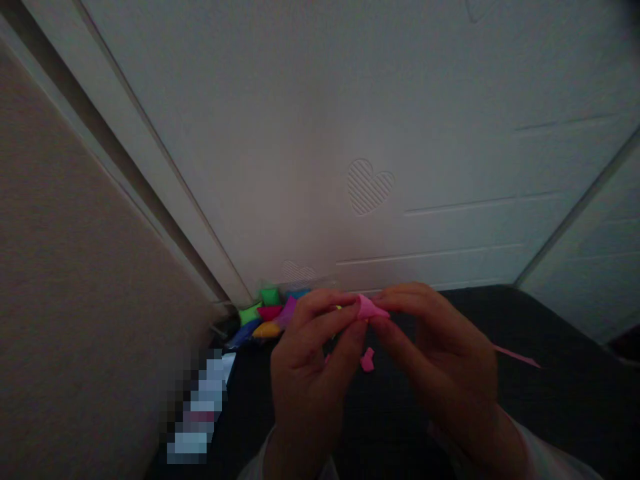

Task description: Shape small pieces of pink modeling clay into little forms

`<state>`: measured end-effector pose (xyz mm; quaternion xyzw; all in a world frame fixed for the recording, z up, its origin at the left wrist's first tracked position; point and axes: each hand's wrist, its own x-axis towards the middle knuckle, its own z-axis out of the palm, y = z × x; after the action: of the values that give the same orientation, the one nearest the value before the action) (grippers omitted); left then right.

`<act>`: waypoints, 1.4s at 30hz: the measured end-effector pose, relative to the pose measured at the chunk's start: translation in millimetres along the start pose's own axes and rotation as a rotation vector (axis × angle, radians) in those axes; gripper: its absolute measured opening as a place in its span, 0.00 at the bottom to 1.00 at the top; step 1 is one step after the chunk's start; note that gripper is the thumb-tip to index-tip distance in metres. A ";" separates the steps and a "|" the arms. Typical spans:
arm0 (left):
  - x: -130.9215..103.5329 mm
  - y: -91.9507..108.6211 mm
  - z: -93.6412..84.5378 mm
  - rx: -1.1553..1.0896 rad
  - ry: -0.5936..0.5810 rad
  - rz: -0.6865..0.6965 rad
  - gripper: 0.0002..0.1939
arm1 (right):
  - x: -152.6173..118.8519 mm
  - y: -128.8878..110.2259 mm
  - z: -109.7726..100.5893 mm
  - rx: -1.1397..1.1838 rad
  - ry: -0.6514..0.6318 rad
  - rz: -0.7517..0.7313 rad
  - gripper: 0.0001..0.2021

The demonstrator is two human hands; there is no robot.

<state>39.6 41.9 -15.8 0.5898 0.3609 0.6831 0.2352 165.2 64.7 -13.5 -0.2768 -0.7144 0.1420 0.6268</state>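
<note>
Between the fingertips of both hands is a small pink piece [371, 308], thin and bent or folded; whether it is paper or clay I cannot tell. My left hand [317, 360] pinches its left end with thumb and fingers. At the right end, the thumb and forefinger of my right hand [443, 353] close on it. Below the fingertips, a smaller pink scrap [367, 360] lies on the dark table. A narrow pink strip [517, 355] extends over the table to the right of my right hand.
Several bright soft-looking packets [267, 329] in green, red, orange, blue and purple lie at the back left, partly behind my left hand. A pixelated light object [203, 407] rests on the left of the dark table [560, 400]. Behind stands a white panel [280, 167] with heart patterns.
</note>
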 end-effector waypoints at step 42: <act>4.1 -2.6 10.6 -0.163 0.138 -0.227 0.05 | 4.1 3.7 3.8 -0.267 0.077 -0.311 0.05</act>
<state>48.9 48.9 -14.8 0.4757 0.3839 0.7181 0.3326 162.1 70.5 -12.8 -0.2491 -0.7366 -0.0630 0.6257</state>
